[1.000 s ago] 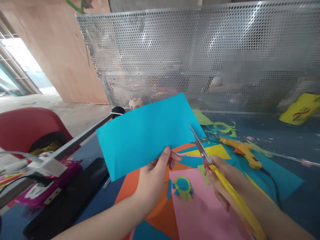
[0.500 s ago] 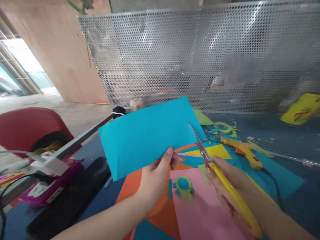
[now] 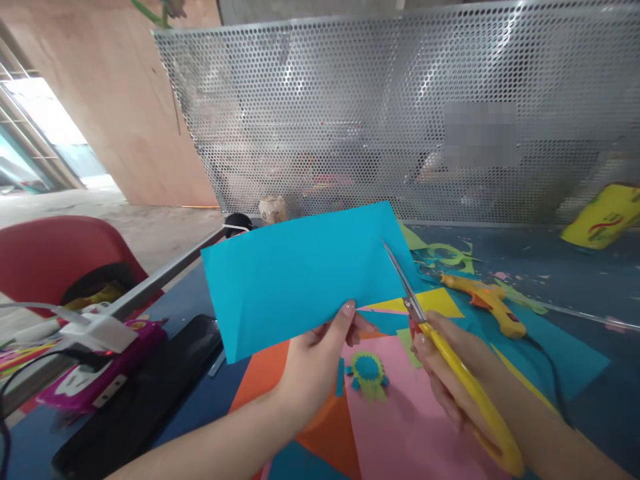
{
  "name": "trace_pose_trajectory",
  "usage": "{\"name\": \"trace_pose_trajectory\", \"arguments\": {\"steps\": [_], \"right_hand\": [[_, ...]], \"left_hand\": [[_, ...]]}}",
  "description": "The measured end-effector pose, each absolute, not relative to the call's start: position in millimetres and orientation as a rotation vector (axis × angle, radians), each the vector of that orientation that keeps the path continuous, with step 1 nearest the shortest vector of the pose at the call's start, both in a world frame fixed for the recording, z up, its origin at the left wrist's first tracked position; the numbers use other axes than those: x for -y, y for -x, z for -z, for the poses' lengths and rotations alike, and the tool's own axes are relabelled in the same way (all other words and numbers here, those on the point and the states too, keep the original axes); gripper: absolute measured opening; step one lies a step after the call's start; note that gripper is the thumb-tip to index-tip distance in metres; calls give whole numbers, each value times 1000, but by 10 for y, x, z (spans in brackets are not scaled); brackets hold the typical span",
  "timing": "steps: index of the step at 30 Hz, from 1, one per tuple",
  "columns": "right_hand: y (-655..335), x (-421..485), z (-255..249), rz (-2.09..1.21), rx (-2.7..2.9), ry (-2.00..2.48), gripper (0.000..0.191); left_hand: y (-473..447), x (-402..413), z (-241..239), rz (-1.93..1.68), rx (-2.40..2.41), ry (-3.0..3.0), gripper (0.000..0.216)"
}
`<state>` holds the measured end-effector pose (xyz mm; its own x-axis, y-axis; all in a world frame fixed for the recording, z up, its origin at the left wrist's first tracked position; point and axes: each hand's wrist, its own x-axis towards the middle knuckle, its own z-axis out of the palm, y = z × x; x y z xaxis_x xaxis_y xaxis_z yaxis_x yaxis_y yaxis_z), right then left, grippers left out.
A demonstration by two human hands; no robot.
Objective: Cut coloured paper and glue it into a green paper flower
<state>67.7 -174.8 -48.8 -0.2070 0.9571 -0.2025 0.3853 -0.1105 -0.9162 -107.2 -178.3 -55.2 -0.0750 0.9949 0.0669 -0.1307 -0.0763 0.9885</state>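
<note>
A blue sheet of paper (image 3: 300, 273) is pinched at its lower edge by my left hand (image 3: 320, 353), thumb in front. My right hand (image 3: 460, 360) grips a pair of scissors (image 3: 447, 353) with yellow handles. The blades point up and left, their tip over the sheet's right part; I cannot tell whether they touch it. Below lies a small blue and green paper cut-out (image 3: 369, 373) on a pink sheet (image 3: 395, 420). A narrow blue strip (image 3: 340, 377) sits beside it, and orange paper (image 3: 325, 433) spreads underneath.
To the right rests a yellow glue gun (image 3: 485, 303) with its cord, near green paper scraps (image 3: 450, 253). On the left are a purple power strip (image 3: 100, 380) and a long black object (image 3: 145, 393). A perforated metal panel (image 3: 350, 87) stands behind the table; a yellow can (image 3: 605, 217) lies far right.
The blue sheet has shifted slightly right and tilted flatter, with my left hand moving right. The scissors have moved a little to the right, still in my right hand.
</note>
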Motion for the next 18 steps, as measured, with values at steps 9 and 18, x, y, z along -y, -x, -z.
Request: {"name": "trace_pose_trajectory", "arguments": {"steps": [9, 18], "right_hand": [[-668, 1741, 547, -1266, 1457, 1369, 36], [-661, 1734, 506, -1447, 1276, 1326, 37]], "left_hand": [[1064, 1745, 540, -1361, -1144, -1142, 37], [1044, 1774, 517, -1269, -1180, -1177, 37]]}}
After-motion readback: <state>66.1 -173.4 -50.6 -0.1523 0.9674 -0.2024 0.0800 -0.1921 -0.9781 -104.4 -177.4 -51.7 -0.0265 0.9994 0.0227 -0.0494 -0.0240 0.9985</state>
